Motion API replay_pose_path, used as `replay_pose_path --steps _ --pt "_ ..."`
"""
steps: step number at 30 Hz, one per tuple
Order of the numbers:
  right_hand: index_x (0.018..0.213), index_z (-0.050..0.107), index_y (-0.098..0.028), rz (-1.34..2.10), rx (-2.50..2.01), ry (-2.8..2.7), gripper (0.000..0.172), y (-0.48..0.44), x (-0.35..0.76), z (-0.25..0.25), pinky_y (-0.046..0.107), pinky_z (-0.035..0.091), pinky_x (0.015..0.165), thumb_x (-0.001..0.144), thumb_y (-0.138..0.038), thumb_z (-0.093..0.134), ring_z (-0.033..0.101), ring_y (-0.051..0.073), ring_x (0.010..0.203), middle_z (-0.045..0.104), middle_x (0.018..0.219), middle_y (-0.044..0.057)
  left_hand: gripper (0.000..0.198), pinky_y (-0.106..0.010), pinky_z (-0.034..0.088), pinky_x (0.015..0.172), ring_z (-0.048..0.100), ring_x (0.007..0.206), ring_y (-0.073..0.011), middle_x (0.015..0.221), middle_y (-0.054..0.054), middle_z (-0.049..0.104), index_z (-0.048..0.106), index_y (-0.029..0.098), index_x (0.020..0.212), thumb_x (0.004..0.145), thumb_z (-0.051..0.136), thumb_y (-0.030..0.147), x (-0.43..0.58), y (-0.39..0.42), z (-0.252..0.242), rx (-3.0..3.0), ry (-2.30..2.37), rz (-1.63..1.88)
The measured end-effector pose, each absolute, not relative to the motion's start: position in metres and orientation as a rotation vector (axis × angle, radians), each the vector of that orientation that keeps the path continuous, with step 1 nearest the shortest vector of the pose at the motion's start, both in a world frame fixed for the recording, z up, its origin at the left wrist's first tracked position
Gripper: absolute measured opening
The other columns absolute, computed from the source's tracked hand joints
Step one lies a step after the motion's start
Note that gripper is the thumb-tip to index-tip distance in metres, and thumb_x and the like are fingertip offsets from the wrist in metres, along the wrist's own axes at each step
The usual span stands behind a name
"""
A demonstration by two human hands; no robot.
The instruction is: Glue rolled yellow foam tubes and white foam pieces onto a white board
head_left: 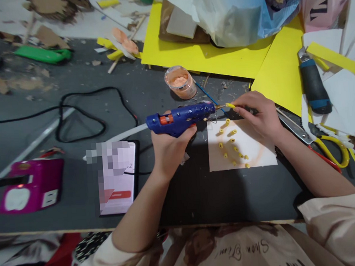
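Observation:
My left hand [172, 145] is wrapped round the handle of a blue glue gun [179, 117], whose nozzle points right. A white glue stick [125, 133] sticks out of its rear end. Between the thumb and fingers of my right hand [256, 114] is a small yellow paper roll [230, 105], its tip at the nozzle. Whether the two touch, I cannot tell. Below lies a white paper square [257, 154] on which several small yellow rolls stand or lean. A faint orange curved mark shows on the paper.
Behind the gun stands a jar of orange paint [182, 82]. Scissors [332, 151] and a dark-handled cutter [314, 84] lie at the right. A phone [121, 200], a magenta power socket box [33, 186] and a black cable [102, 89] occupy the left. Yellow sheets [221, 62] and bags fill the back.

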State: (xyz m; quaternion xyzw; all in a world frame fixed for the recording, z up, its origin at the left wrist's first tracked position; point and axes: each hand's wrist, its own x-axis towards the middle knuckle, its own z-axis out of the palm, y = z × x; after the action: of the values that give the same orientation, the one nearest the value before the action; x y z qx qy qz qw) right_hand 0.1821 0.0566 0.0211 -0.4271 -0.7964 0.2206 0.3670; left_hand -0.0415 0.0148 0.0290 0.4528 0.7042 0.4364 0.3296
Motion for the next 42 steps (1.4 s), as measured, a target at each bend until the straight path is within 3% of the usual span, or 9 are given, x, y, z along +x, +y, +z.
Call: replay_pose_path --steps 17,23,29,42 --pt "0.091 0.068 -0.023 0.594 -1.125 -2.05 0.023 0.057 0.182 0.023 0.033 0.044 0.081 0.095 -0.037 0.05 0.064 0.018 0.088 0.073 0.092 0.003 0.021 -0.03 0.052 0.064 0.055 0.058 -0.0144 0.06 0.003 0.053 0.05 0.022 0.058 0.057 0.07 0.031 -0.042 0.015 0.028 1.19 1.85 1.126" --pt "0.099 0.063 -0.022 0.742 -1.347 -2.079 0.024 0.056 0.198 0.061 0.028 0.044 0.065 0.095 -0.041 0.048 0.06 0.015 0.07 0.068 0.082 0.002 0.026 -0.031 0.053 0.064 0.058 0.06 -0.015 0.066 0.001 0.059 0.055 0.02 0.065 0.053 0.075 0.031 -0.039 0.018 0.032 1.062 1.927 1.176" --pt "0.091 0.067 -0.02 0.761 -1.435 -2.343 0.018 0.053 0.208 0.09 0.027 0.041 0.065 0.089 -0.031 0.054 0.06 0.016 0.072 0.07 0.087 0.004 0.022 -0.031 0.055 0.068 0.059 0.062 -0.0151 0.065 0.002 0.059 0.056 0.02 0.063 0.056 0.075 0.029 -0.039 0.016 0.034 1.061 1.912 1.19" --pt "0.087 0.068 -0.017 0.888 -1.351 -2.529 0.018 0.048 0.194 0.082 0.026 0.034 0.062 0.084 -0.02 0.05 0.053 0.014 0.065 0.066 0.078 0.004 0.017 -0.032 0.053 0.064 0.059 0.062 -0.0163 0.065 0.001 0.061 0.061 0.021 0.063 0.058 0.074 0.03 -0.042 0.016 0.03 1.12 1.91 1.176"
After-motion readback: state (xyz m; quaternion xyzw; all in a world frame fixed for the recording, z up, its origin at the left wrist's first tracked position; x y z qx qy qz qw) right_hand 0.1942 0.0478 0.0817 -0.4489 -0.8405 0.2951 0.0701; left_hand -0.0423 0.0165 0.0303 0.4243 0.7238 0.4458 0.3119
